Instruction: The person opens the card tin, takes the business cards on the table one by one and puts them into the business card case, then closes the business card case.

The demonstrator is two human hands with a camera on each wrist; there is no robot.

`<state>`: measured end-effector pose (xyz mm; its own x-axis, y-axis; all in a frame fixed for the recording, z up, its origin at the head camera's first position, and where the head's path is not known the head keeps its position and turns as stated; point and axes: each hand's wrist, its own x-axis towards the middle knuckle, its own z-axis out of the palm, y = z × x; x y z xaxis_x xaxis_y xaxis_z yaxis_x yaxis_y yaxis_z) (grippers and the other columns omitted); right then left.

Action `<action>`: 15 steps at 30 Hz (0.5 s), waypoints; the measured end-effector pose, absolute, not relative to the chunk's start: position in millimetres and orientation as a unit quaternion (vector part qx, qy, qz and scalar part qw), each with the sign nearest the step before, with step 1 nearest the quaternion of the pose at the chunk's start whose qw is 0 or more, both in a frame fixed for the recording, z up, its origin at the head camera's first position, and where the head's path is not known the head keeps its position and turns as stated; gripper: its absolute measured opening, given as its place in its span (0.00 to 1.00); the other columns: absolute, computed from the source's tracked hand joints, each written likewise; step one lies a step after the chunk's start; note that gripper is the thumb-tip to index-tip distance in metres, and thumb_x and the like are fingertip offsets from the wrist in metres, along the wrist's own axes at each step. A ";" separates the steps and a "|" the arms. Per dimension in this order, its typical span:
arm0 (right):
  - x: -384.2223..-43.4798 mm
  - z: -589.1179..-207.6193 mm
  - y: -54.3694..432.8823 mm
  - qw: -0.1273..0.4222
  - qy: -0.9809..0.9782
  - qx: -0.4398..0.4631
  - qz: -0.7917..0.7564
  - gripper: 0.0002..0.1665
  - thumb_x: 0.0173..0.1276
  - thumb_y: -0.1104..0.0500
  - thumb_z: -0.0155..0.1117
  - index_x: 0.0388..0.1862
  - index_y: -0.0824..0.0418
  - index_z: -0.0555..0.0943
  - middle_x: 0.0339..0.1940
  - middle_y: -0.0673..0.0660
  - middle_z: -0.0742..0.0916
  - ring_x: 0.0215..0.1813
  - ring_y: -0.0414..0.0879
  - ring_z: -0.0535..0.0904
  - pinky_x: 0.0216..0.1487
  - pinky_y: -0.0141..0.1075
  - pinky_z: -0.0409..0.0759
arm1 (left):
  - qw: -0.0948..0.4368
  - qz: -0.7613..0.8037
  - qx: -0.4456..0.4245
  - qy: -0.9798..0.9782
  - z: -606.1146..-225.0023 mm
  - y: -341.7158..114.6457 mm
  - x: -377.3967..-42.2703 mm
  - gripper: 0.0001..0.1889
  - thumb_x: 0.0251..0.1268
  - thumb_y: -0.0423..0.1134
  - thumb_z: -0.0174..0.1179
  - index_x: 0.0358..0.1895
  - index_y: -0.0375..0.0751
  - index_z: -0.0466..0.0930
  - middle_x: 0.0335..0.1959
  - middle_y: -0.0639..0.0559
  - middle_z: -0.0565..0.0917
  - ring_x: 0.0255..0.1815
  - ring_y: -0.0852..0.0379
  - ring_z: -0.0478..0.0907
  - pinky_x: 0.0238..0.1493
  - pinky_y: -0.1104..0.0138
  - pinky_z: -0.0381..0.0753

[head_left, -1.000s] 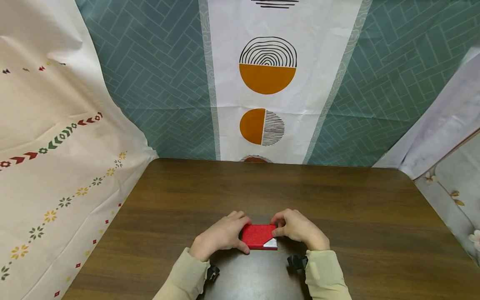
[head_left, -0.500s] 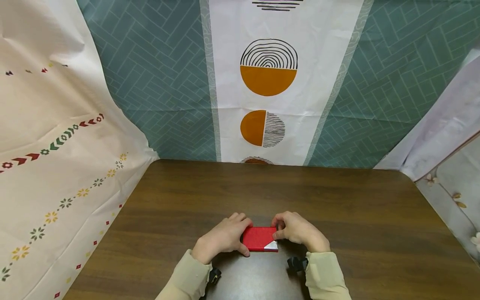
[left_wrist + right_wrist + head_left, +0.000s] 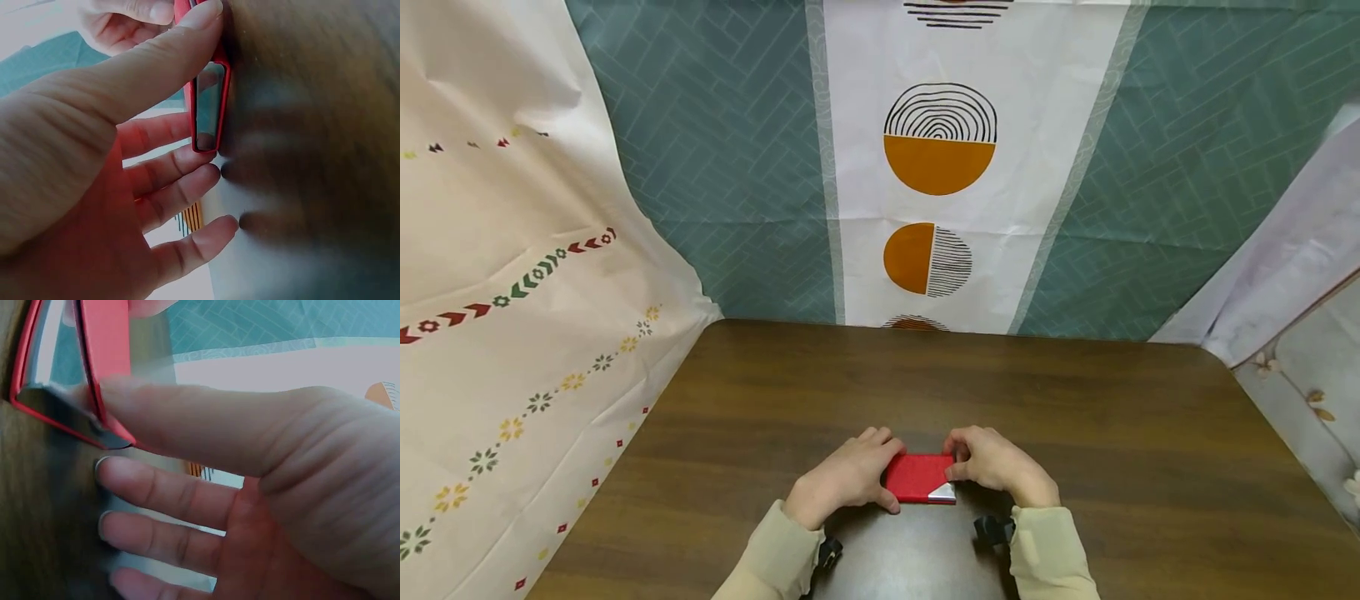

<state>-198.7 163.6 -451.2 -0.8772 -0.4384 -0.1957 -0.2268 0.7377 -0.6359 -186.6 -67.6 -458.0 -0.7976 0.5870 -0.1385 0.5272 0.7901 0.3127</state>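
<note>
A red card case (image 3: 917, 477) with a silver corner lies on the table between both hands. My left hand (image 3: 841, 479) holds its left end, thumb along the near edge and fingers at the far edge. In the left wrist view, the shiny, red-rimmed end of the case (image 3: 210, 106) shows beside the thumb. My right hand (image 3: 1000, 465) grips the right end between thumb and forefinger. In the right wrist view, the thumb touches the red flap of the case (image 3: 109, 350), and a gap shows between that flap and the silvery inside. The right forefinger is mostly hidden there.
The brown wooden table (image 3: 790, 375) spreads around the hands. A patterned green and white cloth (image 3: 760, 167) hangs behind its far edge. A cream cloth (image 3: 550, 333) hangs at the left, a pale floral one (image 3: 1307, 350) at the right.
The hands and the card case stay nearly in place. The head view has shifted slightly, so the background sits a little lower and to the right.
</note>
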 end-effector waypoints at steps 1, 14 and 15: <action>-198.4 -450.6 163.0 0.168 0.917 -0.182 -0.313 0.11 0.59 0.62 0.74 0.38 0.57 0.81 0.23 0.49 0.78 0.27 0.44 0.73 0.29 0.38 0.72 | 0.114 0.129 0.297 0.939 -458.6 -68.3 -186.3 0.31 0.45 0.54 0.77 0.53 0.48 0.77 0.43 0.60 0.73 0.45 0.61 0.68 0.46 0.64 0.74; -195.5 -439.0 168.6 0.096 0.942 -0.112 -0.301 0.29 0.73 0.47 0.58 0.67 0.61 0.73 0.58 0.63 0.78 0.61 0.60 0.72 0.60 0.57 0.71 | 0.138 0.174 0.266 0.938 -453.5 -72.8 -189.0 0.42 0.57 0.67 0.61 0.70 0.46 0.69 0.68 0.50 0.68 0.66 0.50 0.66 0.62 0.52 0.70; -195.8 -438.5 169.9 0.090 0.944 -0.107 -0.298 0.33 0.74 0.45 0.56 0.70 0.62 0.70 0.64 0.66 0.74 0.66 0.64 0.67 0.63 0.61 0.66 | 0.133 0.176 0.259 0.940 -452.4 -73.5 -190.2 0.42 0.60 0.69 0.57 0.72 0.46 0.66 0.72 0.48 0.65 0.70 0.48 0.62 0.65 0.48 0.66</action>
